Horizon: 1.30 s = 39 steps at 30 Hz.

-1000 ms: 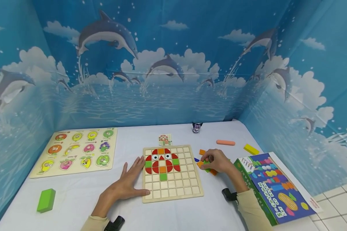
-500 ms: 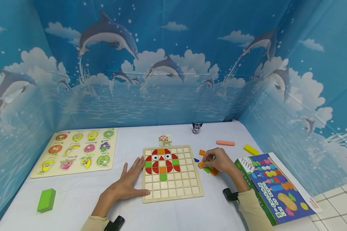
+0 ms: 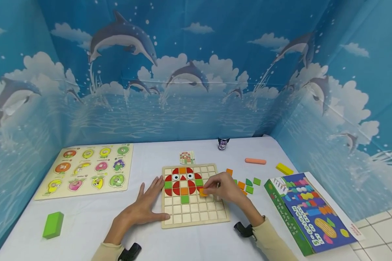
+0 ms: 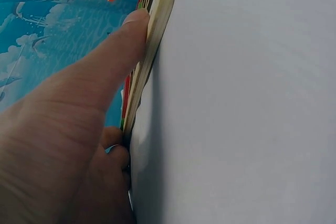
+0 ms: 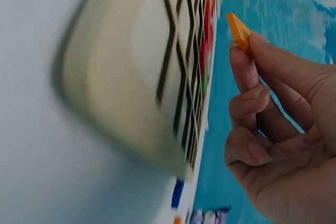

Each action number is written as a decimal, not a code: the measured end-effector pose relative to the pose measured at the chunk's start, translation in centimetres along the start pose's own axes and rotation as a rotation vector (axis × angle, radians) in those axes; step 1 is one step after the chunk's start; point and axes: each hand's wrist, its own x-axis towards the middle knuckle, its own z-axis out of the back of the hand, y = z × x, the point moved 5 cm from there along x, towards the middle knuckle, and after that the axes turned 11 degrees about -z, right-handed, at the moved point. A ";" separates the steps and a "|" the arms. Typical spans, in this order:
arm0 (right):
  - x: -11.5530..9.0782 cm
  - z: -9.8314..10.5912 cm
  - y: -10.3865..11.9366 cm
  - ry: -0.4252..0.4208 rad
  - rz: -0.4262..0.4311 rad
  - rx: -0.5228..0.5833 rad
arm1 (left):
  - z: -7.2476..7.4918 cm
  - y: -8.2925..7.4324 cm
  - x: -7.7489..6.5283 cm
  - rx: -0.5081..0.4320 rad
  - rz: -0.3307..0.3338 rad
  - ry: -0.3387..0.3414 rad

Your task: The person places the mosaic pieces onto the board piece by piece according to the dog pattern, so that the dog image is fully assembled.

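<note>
A: What does the right hand (image 3: pixel 227 186) have hold of?

B: One orange tile (image 5: pixel 240 31), pinched between the thumb and a finger; the grip is closed down to the tile's thickness, with the other fingers curled behind

A: And where is that tile?

B: Over the right half of the wooden grid board (image 3: pixel 202 207), just beside the lower right of the red pieces (image 3: pixel 192 188). The right wrist view shows it held clear of the surface, tilted, not touching

A: What about the left hand (image 3: pixel 142 208)?

B: It grasps nothing. Its fingers are spread and fairly straight along the board's left side, and the thumb touches the edge near the bottom corner

A: What is laid in the grid?

B: Red curved pieces around two round-eye tiles (image 3: pixel 175 177), with green squares and orange squares among them, and one green square (image 3: pixel 184 199) at the bottom of the pattern

A: And around the board?

B: Loose tiles (image 3: pixel 249 189), orange and green, lie to its right, partly behind the hand; a small picture card (image 3: pixel 187 157) lies just beyond the top edge

A: Farther out?

B: A small figurine (image 3: pixel 223 144), a salmon-coloured stick (image 3: pixel 255 161) and a yellow block (image 3: pixel 284 168) towards the back right, a printed box (image 3: pixel 313 214) at the right, a fruit puzzle (image 3: pixel 89 188) at the left with a green block (image 3: pixel 53 225) nearer the front, and a dolphin-print curtain (image 3: pixel 196 119) behind the white table (image 3: pixel 196 246)
</note>
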 end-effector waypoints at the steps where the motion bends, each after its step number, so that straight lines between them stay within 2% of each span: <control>1: 0.1 -0.6 0.3 0.013 0.004 0.008 | 0.0 0.0 0.0 0.004 0.002 0.001; 5: 0.3 -2.5 1.2 0.047 0.020 0.018 | 0.1 -0.1 0.1 0.004 0.010 -0.003; 10: 0.6 -3.6 1.5 0.059 0.013 0.002 | 0.0 -0.2 0.1 0.000 0.016 -0.001; 28: 0.6 -4.2 1.5 0.039 -0.011 0.011 | -0.1 -0.1 0.1 -0.004 0.015 -0.001; 34: 0.8 -3.0 1.4 0.026 0.058 -0.002 | -0.1 -0.1 0.1 0.000 0.010 -0.005; 37: 1.2 -1.2 0.4 -0.015 0.083 -0.004 | -0.1 -0.1 0.1 0.000 0.007 -0.006; 39: 1.5 0.4 -0.6 -0.050 0.061 -0.008 | -0.1 -0.1 0.1 -0.001 0.006 -0.006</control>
